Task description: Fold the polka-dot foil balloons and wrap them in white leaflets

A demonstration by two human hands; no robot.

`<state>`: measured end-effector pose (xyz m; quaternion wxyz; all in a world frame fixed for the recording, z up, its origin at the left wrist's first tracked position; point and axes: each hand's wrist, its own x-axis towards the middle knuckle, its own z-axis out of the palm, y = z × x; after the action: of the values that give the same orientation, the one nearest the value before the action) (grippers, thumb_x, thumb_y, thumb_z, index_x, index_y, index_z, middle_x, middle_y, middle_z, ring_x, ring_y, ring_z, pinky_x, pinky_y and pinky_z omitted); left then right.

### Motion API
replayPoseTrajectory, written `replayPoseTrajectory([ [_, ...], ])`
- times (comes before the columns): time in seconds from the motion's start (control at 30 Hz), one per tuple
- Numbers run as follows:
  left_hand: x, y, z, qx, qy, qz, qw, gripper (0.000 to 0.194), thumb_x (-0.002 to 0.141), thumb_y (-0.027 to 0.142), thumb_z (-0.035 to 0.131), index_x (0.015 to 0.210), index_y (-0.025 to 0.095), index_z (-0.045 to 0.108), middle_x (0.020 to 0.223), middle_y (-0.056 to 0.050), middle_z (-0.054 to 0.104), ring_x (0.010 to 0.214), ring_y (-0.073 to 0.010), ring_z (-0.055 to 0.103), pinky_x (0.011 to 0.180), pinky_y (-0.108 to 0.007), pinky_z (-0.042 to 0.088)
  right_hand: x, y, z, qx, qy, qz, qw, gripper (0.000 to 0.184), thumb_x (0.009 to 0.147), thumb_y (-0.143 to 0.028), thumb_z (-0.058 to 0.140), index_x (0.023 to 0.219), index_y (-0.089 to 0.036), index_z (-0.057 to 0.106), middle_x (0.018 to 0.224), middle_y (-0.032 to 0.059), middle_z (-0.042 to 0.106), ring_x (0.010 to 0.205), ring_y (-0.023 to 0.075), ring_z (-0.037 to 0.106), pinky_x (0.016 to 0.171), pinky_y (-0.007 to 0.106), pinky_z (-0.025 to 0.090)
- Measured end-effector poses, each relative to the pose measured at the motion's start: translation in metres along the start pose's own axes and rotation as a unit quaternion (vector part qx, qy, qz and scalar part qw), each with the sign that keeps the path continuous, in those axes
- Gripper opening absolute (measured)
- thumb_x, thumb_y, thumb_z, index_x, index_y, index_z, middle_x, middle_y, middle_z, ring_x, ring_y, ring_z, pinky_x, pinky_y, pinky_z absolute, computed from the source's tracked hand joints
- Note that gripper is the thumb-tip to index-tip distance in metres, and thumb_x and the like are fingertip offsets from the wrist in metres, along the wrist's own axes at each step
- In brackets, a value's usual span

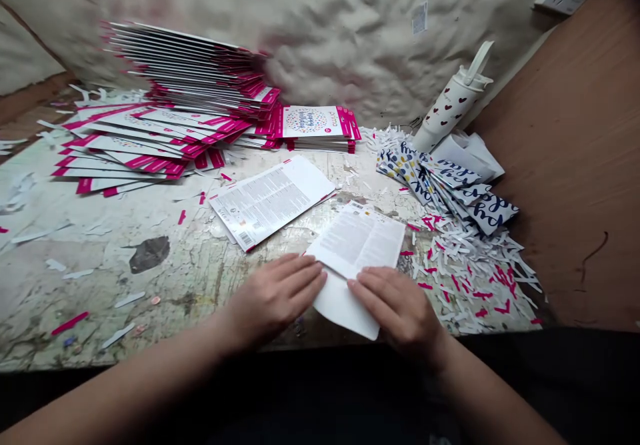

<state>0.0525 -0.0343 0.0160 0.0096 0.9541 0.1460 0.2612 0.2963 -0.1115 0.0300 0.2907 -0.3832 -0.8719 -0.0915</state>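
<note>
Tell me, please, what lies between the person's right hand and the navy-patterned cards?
In the head view, white and pink paper shreds lie between the right hand and the navy-patterned cards.

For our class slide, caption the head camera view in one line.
Left hand and right hand press a white printed leaflet on a worn, scrap-strewn workbench.

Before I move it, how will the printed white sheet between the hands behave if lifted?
The printed white sheet looks thin and light, so it will probably flop. Its lower part seems folded under as a flap, so it may spring open if released.
</note>
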Motion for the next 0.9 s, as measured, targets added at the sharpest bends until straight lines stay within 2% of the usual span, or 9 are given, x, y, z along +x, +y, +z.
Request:
replayPoseTrajectory([
  [0.17,-0.019,0.025,0.033,-0.118,-0.087,-0.051,0.988,0.025,0.087,0.013,0.04,0.101,0.012,0.061,0.121,-0.018,0.056,0.119,-0.03,0.046,0.096,-0.045,0.041,-0.025,-0.024,0.022,-0.008,-0.089,0.034,0.995,0.033,0.085,-0.007,0.037,0.11,-0.008,0.059,0.102,0.0164,0.064,0.104,0.0259,0.055,0.084,0.045,0.051],
  [0.3,-0.01,0.028,0.029,-0.127,-0.129,-0.065,0.981,0.027,0.087,0.012,0.037,0.098,0.011,0.062,0.114,-0.019,0.059,0.109,-0.0292,0.052,0.09,-0.045,0.044,-0.031,-0.036,0.02,0.009,-0.125,0.071,0.99,0.03,0.083,-0.016,0.048,0.108,-0.005,0.059,0.101,0.0171,0.063,0.101,0.0286,0.055,0.085,0.045,0.049],
  [0.4,0.002,0.025,0.022,-0.154,-0.152,-0.087,0.972,0.023,0.087,0.02,0.042,0.098,0.017,0.062,0.107,-0.013,0.061,0.103,-0.0267,0.052,0.089,-0.044,0.042,-0.03,-0.037,0.018,0.036,-0.132,0.139,0.981,0.024,0.084,-0.017,0.049,0.102,-0.008,0.061,0.098,0.0149,0.063,0.098,0.0262,0.055,0.083,0.041,0.05],
  [0.53,0.023,0.016,0.021,-0.179,-0.202,-0.252,0.929,0.018,0.083,0.034,0.051,0.087,0.019,0.058,0.092,-0.007,0.058,0.09,-0.0229,0.051,0.079,-0.037,0.043,-0.019,-0.024,0.018,0.107,-0.162,0.325,0.926,0.01,0.084,-0.017,0.049,0.083,-0.016,0.059,0.078,0.0054,0.061,0.074,0.0166,0.058,0.066,0.03,0.051],
  [0.6,0.032,0.008,0.022,-0.151,-0.217,-0.311,0.913,0.021,0.079,0.036,0.056,0.088,0.017,0.054,0.089,-0.007,0.055,0.084,-0.0224,0.051,0.072,-0.034,0.043,-0.012,-0.014,0.018,0.08,-0.176,0.363,0.912,0.007,0.082,-0.019,0.053,0.086,-0.017,0.058,0.082,0.0052,0.061,0.076,0.0175,0.058,0.067,0.031,0.051],
  [0.67,0.039,-0.003,0.023,-0.149,-0.24,-0.327,0.902,0.018,0.077,0.03,0.057,0.089,0.018,0.052,0.088,-0.005,0.054,0.079,-0.021,0.052,0.069,-0.032,0.042,-0.008,-0.009,0.017,0.036,-0.189,0.319,0.928,0.017,0.08,-0.02,0.057,0.096,-0.019,0.059,0.097,0.009,0.061,0.092,0.0221,0.057,0.077,0.037,0.05],
  [0.77,0.04,-0.013,0.018,-0.209,-0.263,-0.297,0.894,0.018,0.076,0.016,0.05,0.093,0.019,0.054,0.09,-0.004,0.054,0.078,-0.0178,0.053,0.07,-0.028,0.042,-0.006,-0.01,0.017,-0.004,-0.25,0.188,0.95,0.037,0.079,-0.015,0.056,0.116,-0.019,0.055,0.122,0.014,0.055,0.111,0.0272,0.051,0.084,0.04,0.048],
  [0.83,0.037,-0.01,0.01,-0.208,-0.207,-0.29,0.911,0.023,0.076,0.013,0.046,0.096,0.019,0.055,0.096,-0.006,0.054,0.085,-0.0184,0.052,0.074,-0.028,0.041,-0.005,-0.015,0.019,-0.051,-0.294,0.132,0.945,0.047,0.076,-0.008,0.054,0.123,-0.015,0.05,0.125,0.0177,0.053,0.109,0.0292,0.054,0.075,0.037,0.052],
  [0.9,0.033,0.002,0.0,-0.212,-0.162,-0.315,0.911,0.015,0.08,0.021,0.046,0.088,0.017,0.058,0.089,-0.006,0.056,0.081,-0.0185,0.053,0.071,-0.027,0.04,0.0,-0.02,0.018,-0.109,-0.305,0.103,0.94,0.047,0.075,-0.003,0.05,0.121,-0.01,0.052,0.118,0.0215,0.057,0.098,0.0306,0.06,0.065,0.037,0.053],
])
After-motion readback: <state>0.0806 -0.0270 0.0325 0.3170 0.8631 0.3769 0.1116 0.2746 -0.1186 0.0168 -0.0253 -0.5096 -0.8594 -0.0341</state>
